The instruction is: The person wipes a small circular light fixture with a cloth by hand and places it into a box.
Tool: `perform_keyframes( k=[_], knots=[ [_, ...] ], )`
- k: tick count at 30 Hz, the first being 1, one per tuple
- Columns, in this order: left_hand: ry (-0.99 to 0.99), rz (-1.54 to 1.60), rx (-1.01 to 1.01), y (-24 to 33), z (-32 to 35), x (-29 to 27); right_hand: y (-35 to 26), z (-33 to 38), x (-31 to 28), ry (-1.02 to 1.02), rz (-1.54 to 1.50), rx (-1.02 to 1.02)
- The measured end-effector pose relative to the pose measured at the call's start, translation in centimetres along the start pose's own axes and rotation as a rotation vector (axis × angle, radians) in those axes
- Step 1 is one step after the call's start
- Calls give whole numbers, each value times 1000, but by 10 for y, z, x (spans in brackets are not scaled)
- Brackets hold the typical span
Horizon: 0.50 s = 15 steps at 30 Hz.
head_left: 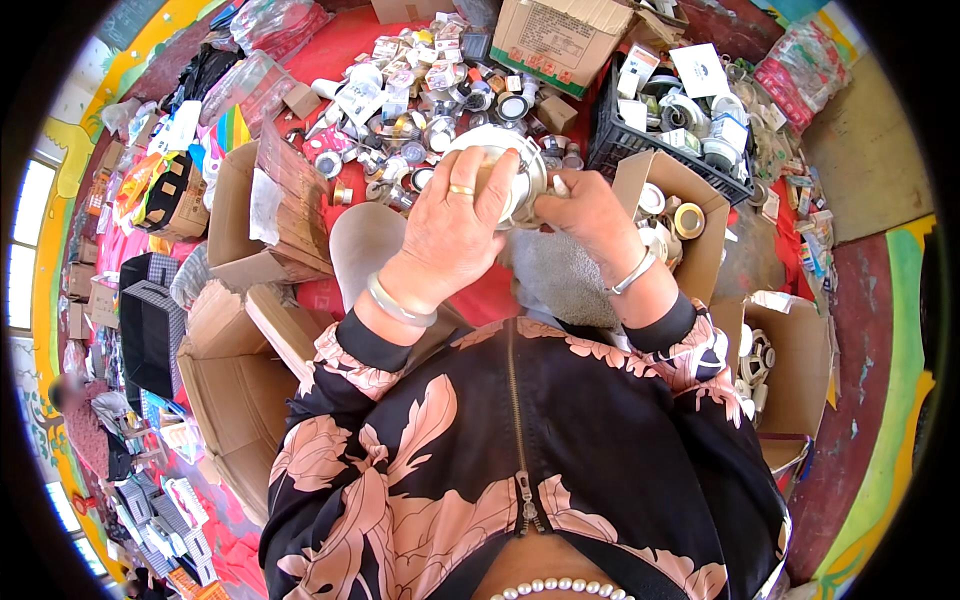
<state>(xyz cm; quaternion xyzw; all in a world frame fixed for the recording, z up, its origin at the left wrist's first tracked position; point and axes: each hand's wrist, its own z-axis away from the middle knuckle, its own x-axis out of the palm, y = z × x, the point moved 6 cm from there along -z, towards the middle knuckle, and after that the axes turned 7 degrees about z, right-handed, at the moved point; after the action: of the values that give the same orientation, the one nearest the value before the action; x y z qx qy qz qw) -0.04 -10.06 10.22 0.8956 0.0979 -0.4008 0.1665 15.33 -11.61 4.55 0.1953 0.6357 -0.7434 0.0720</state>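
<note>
Above my lap I hold a round white and silver light fitting (527, 188), which looks like a downlight. My left hand (452, 215) lies over its top and left side, fingers bent around it. At its right edge my right hand (592, 222) is closed, thumb and fingers pinched together by a small white piece (559, 186). What the right fingertips grip there is partly hidden. Just beyond my hands spreads a heap of small lamps and fittings (412, 125) on red cloth.
A black plastic crate (622, 142) of fittings stands at far right, beside a printed cardboard box (556, 42). Cartons with round fittings (716, 232) (806, 400) sit to my right. Open cartons (235, 215) (230, 385) stand left. Another person (88, 430) is at far left.
</note>
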Motion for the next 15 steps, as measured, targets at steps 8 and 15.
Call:
perform_keyframes(
  k=[8,15],
  knots=[
    [6,-3,-9,-1,-4,-3,2,17,28,-69,-371,146],
    [-78,13,52,3,-3,0,-7,5,-12,79,-324,33]
  ],
)
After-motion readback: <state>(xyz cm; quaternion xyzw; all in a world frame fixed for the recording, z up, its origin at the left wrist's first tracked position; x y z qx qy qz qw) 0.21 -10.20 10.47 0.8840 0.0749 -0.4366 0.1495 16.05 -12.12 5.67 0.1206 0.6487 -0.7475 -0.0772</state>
